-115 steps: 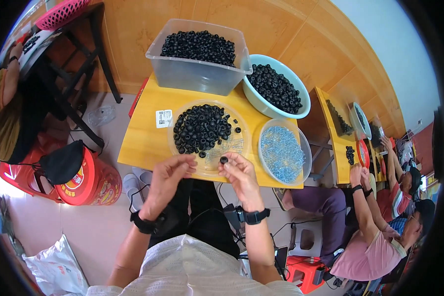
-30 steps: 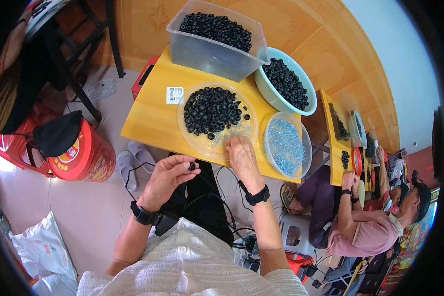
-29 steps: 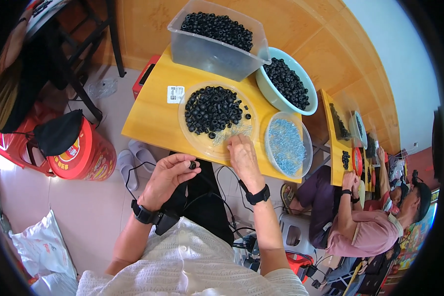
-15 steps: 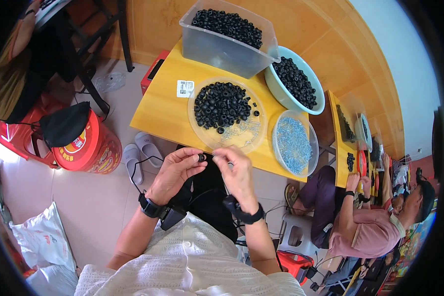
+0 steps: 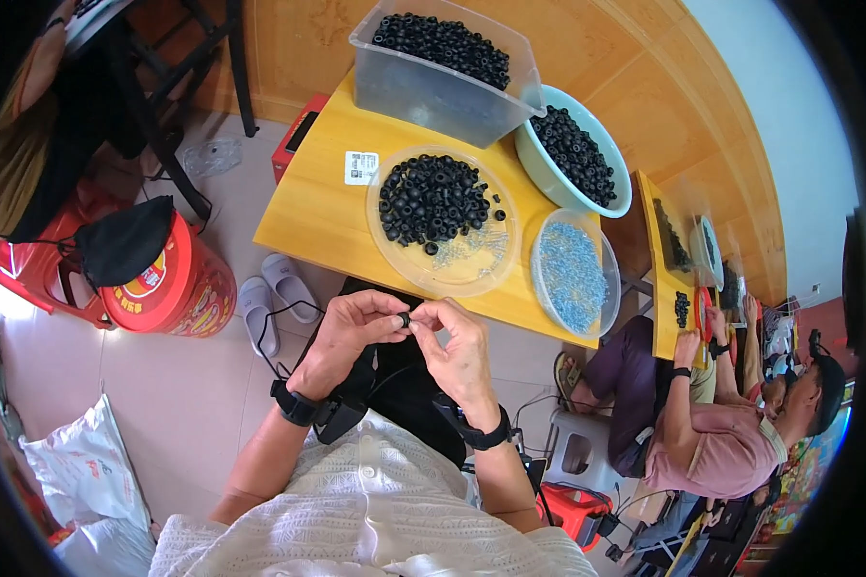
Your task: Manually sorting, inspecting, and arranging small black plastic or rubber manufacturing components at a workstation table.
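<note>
Over my lap, just off the near edge of the yellow table (image 5: pixel 308 216), my left hand (image 5: pixel 342 332) pinches a small black ring-shaped part (image 5: pixel 403 320) between thumb and fingertips. My right hand (image 5: pixel 460 348) meets it from the other side, thumb and forefinger closed at the part; anything tiny between them is too small to make out. In front lies a round clear tray (image 5: pixel 438 287) with a heap of black parts (image 5: pixel 428 202) and thin clear pin-like pieces (image 5: pixel 476 252). A clear bowl (image 5: pixel 614 298) on the right holds many bluish clear pieces (image 5: pixel 570 274).
A clear rectangular bin (image 5: pixel 433 108) and a pale green basin (image 5: pixel 537 168), both with black parts, stand behind. At left are a red bucket (image 5: pixel 202 298) and slippers (image 5: pixel 259 313). A seated person (image 5: pixel 712 447) works at another table on the right.
My right hand has come left and slightly down, its fingertips now touching the black part. The left hand has shifted a little to the right, still holding it.
</note>
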Tool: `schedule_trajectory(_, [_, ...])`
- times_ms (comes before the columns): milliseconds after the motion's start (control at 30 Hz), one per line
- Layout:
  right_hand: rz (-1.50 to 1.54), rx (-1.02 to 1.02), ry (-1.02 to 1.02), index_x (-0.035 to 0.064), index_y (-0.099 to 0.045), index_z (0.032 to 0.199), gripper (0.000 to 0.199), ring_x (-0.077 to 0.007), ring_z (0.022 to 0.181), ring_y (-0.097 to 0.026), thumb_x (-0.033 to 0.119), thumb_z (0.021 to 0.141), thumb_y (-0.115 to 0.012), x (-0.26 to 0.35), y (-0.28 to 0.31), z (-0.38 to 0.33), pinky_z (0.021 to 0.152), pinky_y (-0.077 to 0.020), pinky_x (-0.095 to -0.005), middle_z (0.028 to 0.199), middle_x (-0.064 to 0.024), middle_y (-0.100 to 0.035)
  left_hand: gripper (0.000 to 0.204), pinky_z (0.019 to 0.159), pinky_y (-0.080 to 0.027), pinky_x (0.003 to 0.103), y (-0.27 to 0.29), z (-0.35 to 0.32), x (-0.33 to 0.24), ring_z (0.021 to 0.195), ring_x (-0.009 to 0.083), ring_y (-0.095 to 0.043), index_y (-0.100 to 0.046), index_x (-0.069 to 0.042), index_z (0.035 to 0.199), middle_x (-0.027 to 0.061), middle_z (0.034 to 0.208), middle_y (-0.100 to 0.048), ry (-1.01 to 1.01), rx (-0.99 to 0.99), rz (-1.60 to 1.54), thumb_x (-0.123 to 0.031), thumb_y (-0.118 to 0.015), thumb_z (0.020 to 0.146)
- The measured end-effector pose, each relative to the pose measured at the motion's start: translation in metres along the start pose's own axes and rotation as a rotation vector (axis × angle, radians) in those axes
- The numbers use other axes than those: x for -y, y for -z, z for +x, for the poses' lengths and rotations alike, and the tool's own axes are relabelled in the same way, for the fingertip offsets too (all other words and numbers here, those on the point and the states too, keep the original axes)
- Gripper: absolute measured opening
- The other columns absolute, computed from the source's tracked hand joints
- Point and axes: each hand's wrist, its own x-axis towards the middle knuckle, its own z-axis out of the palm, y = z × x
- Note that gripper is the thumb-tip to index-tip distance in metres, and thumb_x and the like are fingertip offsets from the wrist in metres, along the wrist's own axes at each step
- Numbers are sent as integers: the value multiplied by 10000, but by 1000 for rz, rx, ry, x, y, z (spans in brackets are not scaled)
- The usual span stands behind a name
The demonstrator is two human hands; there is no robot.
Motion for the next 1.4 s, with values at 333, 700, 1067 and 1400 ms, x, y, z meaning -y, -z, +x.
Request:
schedule_trajectory(333, [-225,-122,226,-8,-613,817,108,-258,709,-595,-52,720,-632,10,-5,-6,634,-472,-311,772,-122,-598,147,794,-527,270,0,-1,-3,854,139,-626,-600,-4,1005,58,973,-629,61,10,-152,-45,-579,865])
schedule_trajectory(700, [-519,-82,155,-7,-636,795,71,-350,737,-574,11,749,-586,-63,19,89,661,-457,-412,758,-163,-564,154,788,-530,268,4,-4,-4,867,175,-643,-590,-14,1023,106,981,-642,41,-3,-222,-37,-559,874])
schedule_trajectory(1067, [-509,67,45,11,-659,829,141,-343,756,-589,-10,713,-582,-69,34,94,688,-471,-404,813,-147,-583,157,784,-531,275,11,-2,-2,860,177,-644,-596,-15,1020,95,959,-643,42,-16,-254,-50,-574,869])
schedule_trajectory(1400, [-635,115,193,-8,-621,820,139,-354,741,-568,-49,710,-545,-57,29,93,692,-469,-406,802,-149,-546,150,779,-531,262,11,2,1,857,167,-645,-590,-14,1021,108,971,-645,77,-34,-235,-35,-554,877])
